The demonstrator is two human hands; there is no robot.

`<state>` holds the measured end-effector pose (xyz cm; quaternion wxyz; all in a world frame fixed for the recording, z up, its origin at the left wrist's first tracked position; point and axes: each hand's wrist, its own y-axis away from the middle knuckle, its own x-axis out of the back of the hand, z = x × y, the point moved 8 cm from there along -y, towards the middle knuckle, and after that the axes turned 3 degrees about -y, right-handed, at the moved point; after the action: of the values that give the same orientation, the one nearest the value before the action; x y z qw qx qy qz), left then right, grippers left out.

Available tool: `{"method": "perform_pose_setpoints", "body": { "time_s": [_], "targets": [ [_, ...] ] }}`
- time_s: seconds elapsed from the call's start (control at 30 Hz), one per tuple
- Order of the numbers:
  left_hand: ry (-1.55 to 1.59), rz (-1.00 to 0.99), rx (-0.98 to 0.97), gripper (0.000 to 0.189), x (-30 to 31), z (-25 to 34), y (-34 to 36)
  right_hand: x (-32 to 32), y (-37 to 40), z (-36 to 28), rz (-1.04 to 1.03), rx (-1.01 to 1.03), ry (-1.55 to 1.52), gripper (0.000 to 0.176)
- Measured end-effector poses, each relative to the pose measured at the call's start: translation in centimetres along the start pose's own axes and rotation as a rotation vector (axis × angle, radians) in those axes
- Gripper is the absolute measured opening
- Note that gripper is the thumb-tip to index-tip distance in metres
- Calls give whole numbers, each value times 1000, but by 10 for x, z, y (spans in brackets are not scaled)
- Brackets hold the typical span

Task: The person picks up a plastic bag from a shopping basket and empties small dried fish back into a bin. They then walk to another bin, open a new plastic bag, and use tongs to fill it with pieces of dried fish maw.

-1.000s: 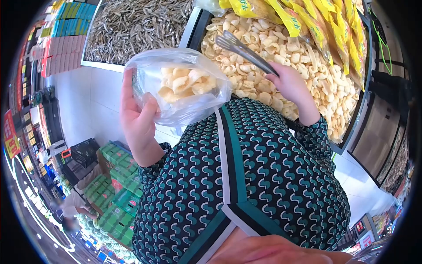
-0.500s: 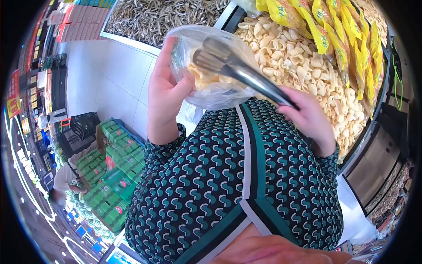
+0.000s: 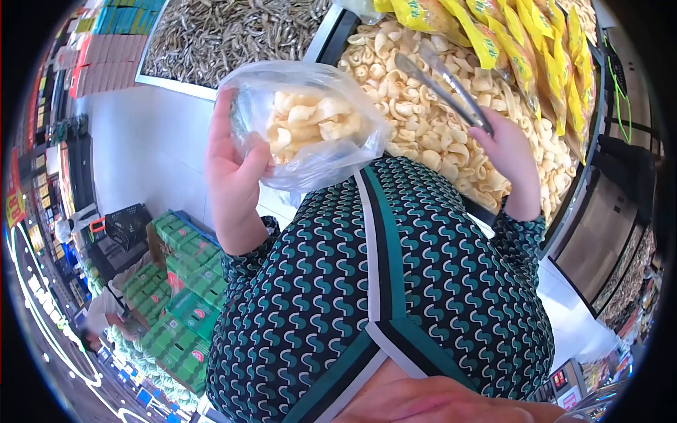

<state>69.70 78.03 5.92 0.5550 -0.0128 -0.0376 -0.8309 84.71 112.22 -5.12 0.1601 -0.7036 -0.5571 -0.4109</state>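
Observation:
A clear plastic bag (image 3: 331, 158) hangs open from my left hand (image 3: 236, 169), whose fingers and thumb grip its left rim. Inside lie pale, curled puffed snack pieces (image 3: 310, 116). My right hand (image 3: 511, 151) is closed round the handle end of metal tongs (image 3: 451, 99). The tongs' two arms are spread apart and their tips point up and left, over loose snack pieces (image 3: 423, 130) of the same kind in a dark-edged bin. No piece shows between the tips.
Yellow snack packets (image 3: 508, 42) lie along the bin's far right side. A tray of small dried fish (image 3: 233, 42) stands at the upper left. Green boxes (image 3: 176, 282) are stacked on the lower left, with another person (image 3: 106, 310) beside them.
My right hand has drawn the tongs out of the bag, to the right, over the bin. The tongs have spread. My left hand and the bag appear further left in view.

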Motion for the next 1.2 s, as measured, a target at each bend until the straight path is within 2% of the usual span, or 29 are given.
{"method": "perform_pose_setpoints", "body": {
  "time_s": [0.13,0.2,0.27,0.33,0.4,0.5,0.57,0.6,0.67,0.73,0.83,0.87,0.93,1.07,1.2],
  "targets": [
    [-3,37,-13,76,1,1,1,-24,5,6,-75,-67,-10,29],
    [-17,32,-13,76,2,-1,1,-32,13,-4,-186,-87,-33,27],
    [1,16,-14,76,1,-2,1,-47,12,-7,-177,-68,29,27],
    [-4,9,-21,76,-2,0,0,-60,4,-10,-107,-7,222,29],
    [-6,12,-31,75,-3,3,1,-61,3,-10,-90,-9,217,30],
    [-23,2,-5,74,-4,2,0,-49,4,-8,-51,-11,133,27],
    [-7,11,-7,73,-5,1,-1,-41,9,-1,-118,-21,-133,28],
    [-9,22,-6,73,-4,0,-1,-34,12,-2,-126,-13,-131,28],
    [-11,15,-12,72,-4,-2,-1,-19,22,6,-114,-196,-406,30],
    [-25,14,-12,72,-3,-2,-2,-8,24,7,-103,-184,-385,34],
    [-25,9,-17,73,-5,-3,-3,5,21,-3,2,-13,-175,33],
    [-19,16,-19,73,-5,-3,-3,2,18,-2,8,-17,-175,33],
    [-16,5,-13,74,-6,-2,-2,-14,12,-4,-48,44,15,32],
    [-5,13,-13,76,-5,-1,0,-56,-10,-8,-142,51,50,35],
    [-23,-8,-12,76,-2,-3,2,-83,-21,-9,-154,85,112,35]
  ]
}}
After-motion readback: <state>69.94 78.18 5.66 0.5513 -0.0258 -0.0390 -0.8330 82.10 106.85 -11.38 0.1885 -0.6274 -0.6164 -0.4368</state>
